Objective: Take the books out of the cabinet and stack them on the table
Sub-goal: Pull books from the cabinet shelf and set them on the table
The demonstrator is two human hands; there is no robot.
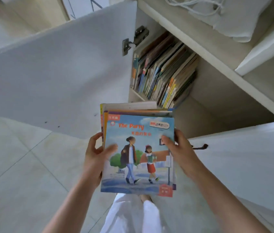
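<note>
I hold a small stack of thin picture books [138, 148] in front of me, above the floor. The top one has a blue cover titled "The Party" with two walking figures. My left hand [95, 157] grips the stack's left edge, thumb on the cover. My right hand [178, 148] grips the right edge, thumb on top. Beyond the stack, the open white cabinet [217, 91] holds a leaning row of several more books [163, 71] on its lower shelf. No table is in view.
The left cabinet door [57, 73] stands swung open on its hinge [134, 39]. The right door [244, 157] with a dark handle is open at my right. A folded white cloth [225, 15] lies on the upper shelf. Pale tiled floor [15, 174] lies below.
</note>
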